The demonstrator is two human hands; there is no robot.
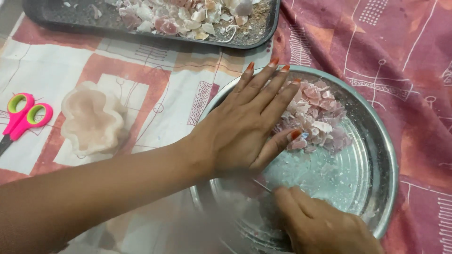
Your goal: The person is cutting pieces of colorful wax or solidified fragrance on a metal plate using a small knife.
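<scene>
A patterned cloth in maroon, cream and rust (400, 51) covers the whole surface. On it, to the right, sits a round shiny steel plate (376, 141), and along the far edge lies a dark rectangular tray (52, 16) loaded with larger pale pink and white shell-like fragments (183, 19).

By the look of it, the breaking-up is well under way. A heap of small pink and white broken pieces (320, 117) is gathered on the far right part of the plate, and the bare metal nearer the person is dusted with fine white crumbs. The tray's pieces are coarse by comparison, and a whole pale pink ruffled shell-shaped piece (92, 120) lies untouched on the cloth to the left, so much appears left to do.

The left hand (245, 127) lies flat over the plate's left half, fingers straight and close together, their tips at the far rim; the heap sits just right of them, touching the thumb and forefinger side. The right hand (320, 221) is at the near rim, curled, seemingly pinching something thin; what it is cannot be told. The heap is well beyond it.

Small pink scissors with green-lined handles (21, 117) rest at the far left.
</scene>
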